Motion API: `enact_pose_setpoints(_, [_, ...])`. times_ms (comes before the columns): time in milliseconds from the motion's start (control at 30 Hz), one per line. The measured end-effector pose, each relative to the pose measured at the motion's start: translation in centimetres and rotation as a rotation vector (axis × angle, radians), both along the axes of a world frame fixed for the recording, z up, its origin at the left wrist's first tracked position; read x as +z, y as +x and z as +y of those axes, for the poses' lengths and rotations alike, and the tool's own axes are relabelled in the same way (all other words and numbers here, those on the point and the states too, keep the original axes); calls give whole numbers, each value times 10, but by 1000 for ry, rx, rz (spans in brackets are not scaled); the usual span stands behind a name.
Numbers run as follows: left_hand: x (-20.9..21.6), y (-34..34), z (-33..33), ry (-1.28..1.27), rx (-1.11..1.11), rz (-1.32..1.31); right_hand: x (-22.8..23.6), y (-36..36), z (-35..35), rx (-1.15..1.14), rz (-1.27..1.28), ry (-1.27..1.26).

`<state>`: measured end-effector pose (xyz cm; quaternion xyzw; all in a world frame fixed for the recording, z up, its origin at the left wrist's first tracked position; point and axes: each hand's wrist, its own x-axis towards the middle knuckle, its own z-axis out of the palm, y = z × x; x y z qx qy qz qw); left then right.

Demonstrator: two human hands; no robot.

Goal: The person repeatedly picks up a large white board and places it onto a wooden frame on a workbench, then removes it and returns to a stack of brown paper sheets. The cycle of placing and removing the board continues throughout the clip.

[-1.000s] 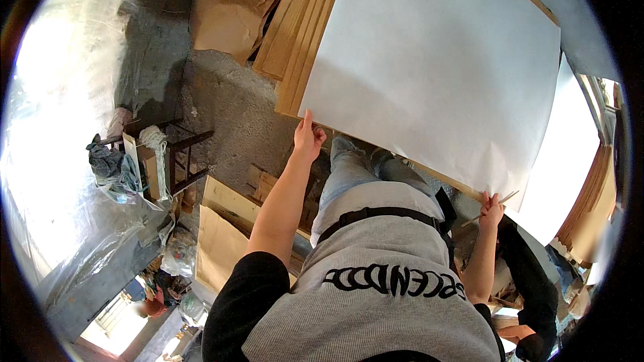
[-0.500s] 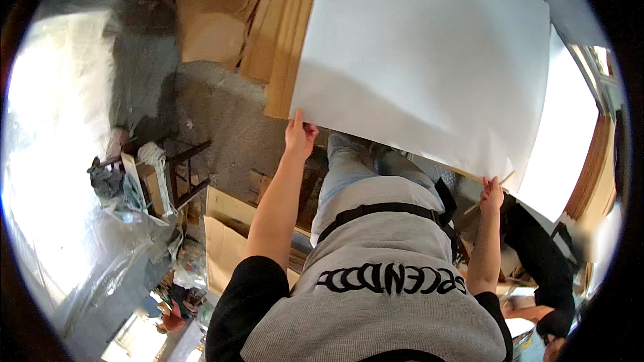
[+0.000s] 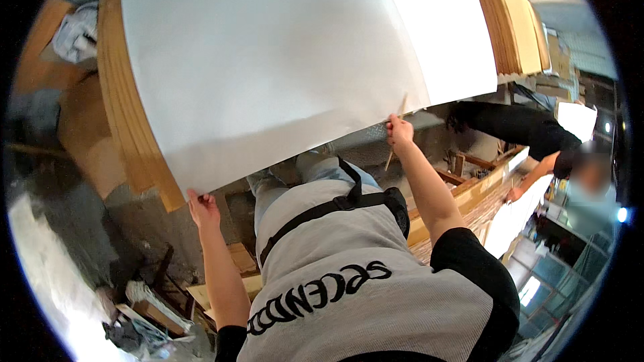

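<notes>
white sheet [image 3: 268,60] spread over stacked wooden boards [image 3: 134,127], lower edge lifted | left hand [image 3: 203,209] fingers pinch its lower-left corner | right hand [image 3: 400,131] fingers grip its lower-right edge plus thin stick [image 3: 396,135]

A brown cardboard box [image 3: 80,131] sits at the left edge, beside the stacked wooden boards [image 3: 134,127].
</notes>
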<state>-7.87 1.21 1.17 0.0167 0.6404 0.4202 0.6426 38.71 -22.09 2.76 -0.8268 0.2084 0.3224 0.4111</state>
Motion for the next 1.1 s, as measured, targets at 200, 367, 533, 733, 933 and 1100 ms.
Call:
enact_pose_setpoints(200, [-13,-18,0,-11,-22,-73,13,-16,18,-56,50,158])
enact_pose_setpoints(367, [-8,-11,5,-23,-10,-11,1,-13,9,-16,-32,193])
enact_pose_setpoints(533, [-16,-20,9,-49,-43,26,8,-12,11,86,2,248])
enact_pose_setpoints(733, [-8,-10,10,-81,-117,-65,3,-7,1,23,29,430])
enact_pose_setpoints(933, [24,51,-5,-139,-206,-116,5,1,4,-10,161,538])
enact_pose_setpoints(1100, [8,52,5,-151,-323,-114,-11,9,18,129,119,387])
